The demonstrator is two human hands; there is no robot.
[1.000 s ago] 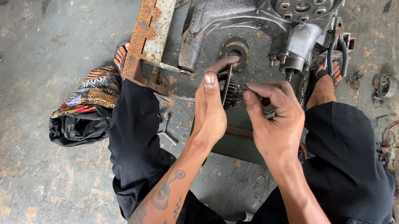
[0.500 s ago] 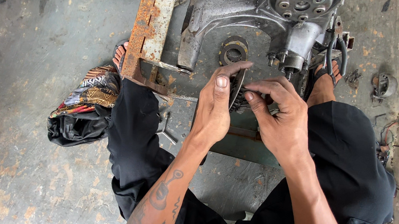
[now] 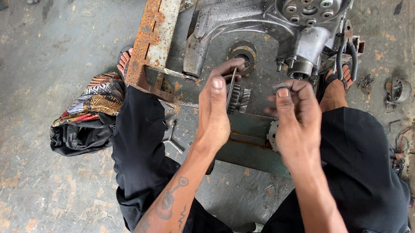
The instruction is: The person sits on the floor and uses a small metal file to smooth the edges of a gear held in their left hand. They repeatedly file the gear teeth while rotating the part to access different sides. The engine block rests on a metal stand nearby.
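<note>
Fingers of left hand grip gear shaft; right hand apparently pinches washer.

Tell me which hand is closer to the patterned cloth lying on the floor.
Left. The left hand holds a gear cluster above the knees, on the side of the patterned cloth. The right hand sits farther off, pinching a small metal part.

I see gear cluster: grey toothed steel, stacked gears on a thin shaft, upright | pinched in my left hand | small dark flat piece: held at my right hand fingertips | both above green tray.
</note>
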